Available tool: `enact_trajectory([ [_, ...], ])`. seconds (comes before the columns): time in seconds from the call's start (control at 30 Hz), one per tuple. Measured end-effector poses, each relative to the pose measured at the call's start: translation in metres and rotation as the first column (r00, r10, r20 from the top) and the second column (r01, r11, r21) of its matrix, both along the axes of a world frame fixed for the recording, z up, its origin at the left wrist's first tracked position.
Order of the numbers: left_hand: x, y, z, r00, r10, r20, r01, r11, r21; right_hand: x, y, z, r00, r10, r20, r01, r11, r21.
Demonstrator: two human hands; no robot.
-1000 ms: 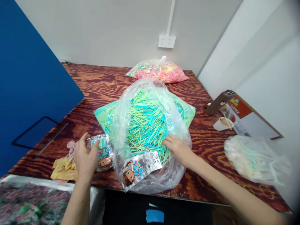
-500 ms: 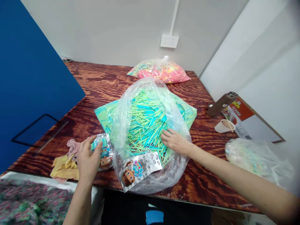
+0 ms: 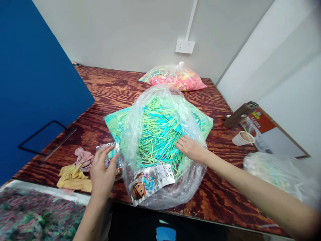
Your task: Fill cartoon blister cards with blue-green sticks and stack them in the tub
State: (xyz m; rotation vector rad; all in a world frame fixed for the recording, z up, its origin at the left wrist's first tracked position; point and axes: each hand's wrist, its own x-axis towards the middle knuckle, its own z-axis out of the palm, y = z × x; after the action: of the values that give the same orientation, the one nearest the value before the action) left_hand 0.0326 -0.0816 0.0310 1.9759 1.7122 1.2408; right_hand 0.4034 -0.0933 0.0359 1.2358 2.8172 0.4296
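A big clear plastic bag lies open on the wooden table, heaped with green and blue sticks. My right hand reaches into it and rests on the sticks, fingers curled among them. A printed packet with a cartoon figure lies inside the bag's near edge. My left hand grips a small silvery packet of sticks beside the bag's left side.
Yellow and pink cloths lie at the near left. A bag of pink and yellow sticks sits at the back. On the right are a brown tool, a white cup, a cardboard box and another clear bag.
My left hand with the small packet has shifted right, closer to the big bag. My right hand stays on the sticks, barely moved. The camera has tilted slightly.
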Motion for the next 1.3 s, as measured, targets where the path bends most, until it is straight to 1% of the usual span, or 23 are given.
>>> enact_trajectory([
  [0.1,0.024,-0.005,0.004,0.995,-0.098,0.01,0.099,0.995,-0.02,0.001,0.004,0.005,0.991,-0.102,-0.083,0.096,0.993,-0.066],
  [0.17,0.04,-0.009,0.005,0.988,-0.148,0.034,0.149,0.988,-0.042,0.0,0.008,0.007,0.956,-0.192,-0.221,0.162,0.976,-0.146],
  [0.2,0.048,-0.011,0.006,0.983,-0.174,0.053,0.177,0.983,-0.055,-0.001,0.01,0.008,0.916,-0.245,-0.317,0.187,0.961,-0.203],
  [0.27,0.065,-0.015,0.007,0.966,-0.229,0.115,0.24,0.967,-0.086,-0.005,0.014,0.011,0.765,-0.372,-0.526,0.202,0.914,-0.352],
  [0.33,0.084,-0.02,0.008,0.936,-0.284,0.21,0.311,0.944,-0.112,-0.014,0.017,0.015,0.557,-0.498,-0.664,0.142,0.846,-0.514],
  [0.43,0.116,-0.024,0.008,0.859,-0.376,0.347,0.426,0.902,-0.076,-0.036,0.012,0.017,0.308,-0.67,-0.675,-0.065,0.693,-0.718],
  [0.5,0.136,-0.023,0.006,0.823,-0.418,0.384,0.458,0.889,-0.012,-0.052,0.003,0.016,0.206,-0.778,-0.594,-0.221,0.555,-0.802],
  [0.6,0.155,-0.015,0.001,0.812,-0.413,0.412,0.441,0.897,0.029,-0.071,-0.016,0.01,0.151,-0.883,-0.444,-0.412,0.352,-0.84],
  [0.67,0.159,-0.01,-0.003,0.794,-0.407,0.452,0.474,0.879,-0.041,-0.077,-0.028,0.005,0.113,-0.935,-0.336,-0.52,0.232,-0.822],
  [0.7,0.16,-0.008,-0.004,0.781,-0.407,0.474,0.507,0.856,-0.099,-0.078,-0.032,0.002,0.092,-0.956,-0.277,-0.571,0.177,-0.801],
  [0.77,0.157,-0.006,-0.006,0.76,-0.435,0.483,0.584,0.783,-0.216,-0.079,-0.039,-0.003,0.075,-0.982,-0.175,-0.658,0.083,-0.748],
  [0.83,0.154,-0.006,-0.005,0.746,-0.517,0.42,0.65,0.702,-0.291,-0.079,-0.043,-0.007,0.084,-0.989,-0.118,-0.71,0.024,-0.704],
  [0.87,0.151,-0.006,-0.004,0.729,-0.573,0.375,0.681,0.663,-0.311,-0.079,-0.044,-0.009,0.081,-0.991,-0.102,-0.727,0.011,-0.686],
  [0.9,0.149,-0.006,-0.003,0.707,-0.622,0.337,0.707,0.631,-0.32,-0.08,-0.045,-0.01,0.069,-0.993,-0.095,-0.74,0.013,-0.673],
  [0.93,0.146,-0.006,-0.001,0.692,-0.65,0.315,0.722,0.616,-0.315,-0.08,-0.045,-0.01,0.047,-0.994,-0.101,-0.744,0.032,-0.667],
  [0.97,0.142,-0.007,0.0,0.688,-0.656,0.311,0.726,0.62,-0.299,-0.08,-0.046,-0.01,0.013,-0.992,-0.126,-0.737,0.076,-0.672],
  [1.0,0.138,-0.008,0.002,0.696,-0.645,0.316,0.717,0.641,-0.273,-0.081,-0.047,-0.01,-0.03,-0.984,-0.177,-0.711,0.146,-0.688],
  [1.03,0.134,-0.01,0.004,0.713,-0.624,0.319,0.697,0.676,-0.238,-0.083,-0.049,-0.01,-0.079,-0.963,-0.256,-0.66,0.243,-0.711],
  [1.1,0.127,-0.018,0.007,0.755,-0.592,0.28,0.644,0.75,-0.152,-0.088,-0.056,-0.015,-0.162,-0.875,-0.456,-0.477,0.474,-0.74],
  [1.13,0.124,-0.024,0.008,0.771,-0.593,0.232,0.626,0.773,-0.107,-0.091,-0.061,-0.019,-0.187,-0.817,-0.545,-0.362,0.573,-0.735],
  [1.17,0.122,-0.032,0.008,0.779,-0.604,0.168,0.62,0.782,-0.062,-0.096,-0.067,-0.026,-0.2,-0.762,-0.616,-0.255,0.648,-0.718],
  [1.23,0.12,-0.048,0.007,0.754,-0.656,0.022,0.656,0.755,-0.002,-0.107,-0.08,-0.04,-0.215,-0.681,-0.7,-0.111,0.729,-0.675],
  [1.3,0.121,-0.062,0.003,0.67,-0.735,-0.107,0.738,0.675,-0.011,-0.118,-0.091,-0.053,-0.213,-0.638,-0.74,-0.079,0.766,-0.637],
])
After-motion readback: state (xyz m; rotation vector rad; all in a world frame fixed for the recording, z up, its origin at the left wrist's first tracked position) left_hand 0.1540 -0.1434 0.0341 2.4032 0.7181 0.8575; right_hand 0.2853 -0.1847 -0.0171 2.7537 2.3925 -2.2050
